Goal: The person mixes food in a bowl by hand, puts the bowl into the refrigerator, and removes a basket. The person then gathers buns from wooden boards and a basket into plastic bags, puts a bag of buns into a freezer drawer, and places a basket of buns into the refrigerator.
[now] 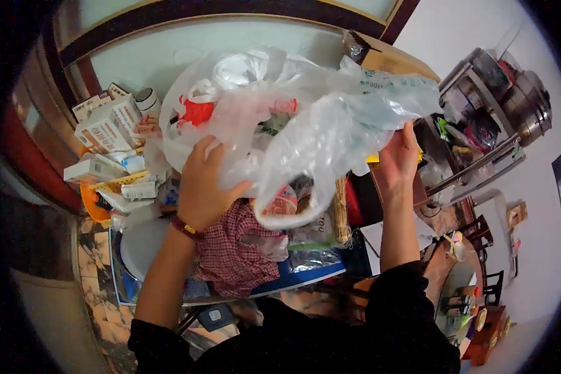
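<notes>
A large translucent white plastic bag (336, 134) with green print at its right end spreads across the middle of the view, above a cluttered table. My left hand (204, 187), with a dark red bracelet at the wrist, has its fingers and thumb around the near left part of the bag. My right hand (397, 159) is raised at the bag's right end, fingertips on the plastic and partly hidden behind it. Red items (197, 111) show through or beside the plastic at the left. Below lies a red checked cloth (240, 249).
White boxes (109, 126) and an orange basket (93, 204) stand at the left. A cardboard box (396, 59) is behind the bag. A bundle of dried sticks (341, 215) lies near the table's front. Metal pots (525, 103) sit on a rack at the right.
</notes>
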A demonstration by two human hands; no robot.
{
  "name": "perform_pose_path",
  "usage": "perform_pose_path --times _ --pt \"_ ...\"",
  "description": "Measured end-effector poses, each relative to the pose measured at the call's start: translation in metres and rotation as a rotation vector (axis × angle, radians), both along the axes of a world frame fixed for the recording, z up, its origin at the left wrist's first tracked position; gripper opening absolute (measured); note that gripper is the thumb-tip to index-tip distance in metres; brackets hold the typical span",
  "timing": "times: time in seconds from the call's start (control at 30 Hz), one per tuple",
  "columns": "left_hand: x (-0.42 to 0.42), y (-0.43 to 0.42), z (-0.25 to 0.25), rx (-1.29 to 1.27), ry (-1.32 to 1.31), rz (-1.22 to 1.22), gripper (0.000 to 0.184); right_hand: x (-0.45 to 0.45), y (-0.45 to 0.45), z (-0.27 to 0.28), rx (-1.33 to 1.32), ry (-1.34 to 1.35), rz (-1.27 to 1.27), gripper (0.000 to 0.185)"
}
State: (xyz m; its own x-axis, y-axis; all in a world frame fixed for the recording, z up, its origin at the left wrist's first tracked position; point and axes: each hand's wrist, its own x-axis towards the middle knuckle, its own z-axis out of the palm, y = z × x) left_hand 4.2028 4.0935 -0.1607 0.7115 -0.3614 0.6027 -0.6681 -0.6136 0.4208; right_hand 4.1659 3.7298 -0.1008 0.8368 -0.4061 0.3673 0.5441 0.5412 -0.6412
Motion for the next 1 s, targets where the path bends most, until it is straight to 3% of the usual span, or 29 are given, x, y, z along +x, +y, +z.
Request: perform_pose_path --times 0.07,0.2,0.27,0.3,0.33,0.4,0.47,0.6,0.67,0.8,0.93,1.0 --pt "-0.006 0.006 0.013 -0.133 0.088 -0.001 0.057 -0.001 -0.005 0.003 0.055 0.009 0.045 0.035" --pt "0.001 0.023 0.018 -0.175 0.021 0.060 0.047 -0.002 -0.020 0.000 0.058 0.005 0.140 0.037" --pt "0.011 0.030 0.009 -0.463 0.219 0.055 0.039 -0.009 -0.015 0.003 0.074 -0.008 0.168 0.039" --pt "0.008 0.032 0.013 -0.464 0.213 0.054 0.039 -0.018 0.003 0.012 0.107 -0.012 0.180 0.040" --pt "0.005 0.034 0.017 -0.376 0.107 0.182 0.041 -0.027 0.022 0.021 -0.146 -0.094 0.001 0.045" --pt "-0.004 0.037 0.029 -0.286 -0.005 0.306 0.043 -0.030 0.020 0.027 -0.104 -0.067 0.043 0.045" --pt "-0.018 0.035 0.044 -0.286 -0.310 0.368 0.053 -0.034 0.013 0.029 -0.045 -0.042 0.068 0.046" --pt "-0.049 0.024 0.068 -0.310 -0.202 0.184 0.059 -0.056 0.004 0.025 -0.001 0.014 0.061 0.047" --pt "-0.064 0.009 0.079 -0.368 -0.055 -0.034 0.064 -0.070 0.004 0.023 0.011 0.039 0.051 0.047" --pt "-0.081 -0.018 0.079 -0.468 0.109 -0.112 0.073 -0.092 0.008 0.019 0.019 0.087 0.031 0.049" --pt "-0.096 -0.031 0.086 -0.449 0.137 -0.126 0.079 -0.114 0.010 0.016 0.028 0.134 0.020 0.050" --pt "-0.109 -0.041 0.109 -0.321 -0.115 -0.225 0.087 -0.126 0.012 0.015 0.031 0.153 0.017 0.050"
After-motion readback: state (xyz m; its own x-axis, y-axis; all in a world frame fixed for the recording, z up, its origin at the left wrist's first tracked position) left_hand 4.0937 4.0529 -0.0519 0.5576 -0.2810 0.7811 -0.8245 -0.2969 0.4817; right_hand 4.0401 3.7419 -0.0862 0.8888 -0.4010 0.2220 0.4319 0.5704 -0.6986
